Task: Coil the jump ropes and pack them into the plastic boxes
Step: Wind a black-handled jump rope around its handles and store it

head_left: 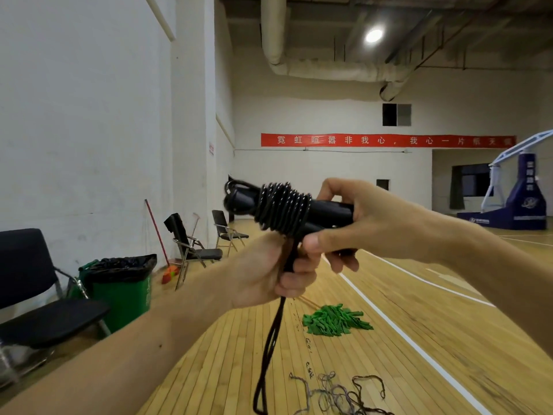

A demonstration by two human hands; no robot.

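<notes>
The right hand [362, 223] grips the black handles [332, 209] of the jump rope [282, 209], and the left hand [269, 271] just below it holds the loose part. Many turns are wound on already, but a long piece hangs under the left hand, and no plastic box shows. Below the hands lies a wooden gym floor [449, 339] with more tangled cords [338, 393] and a green pile [335, 320].
</notes>
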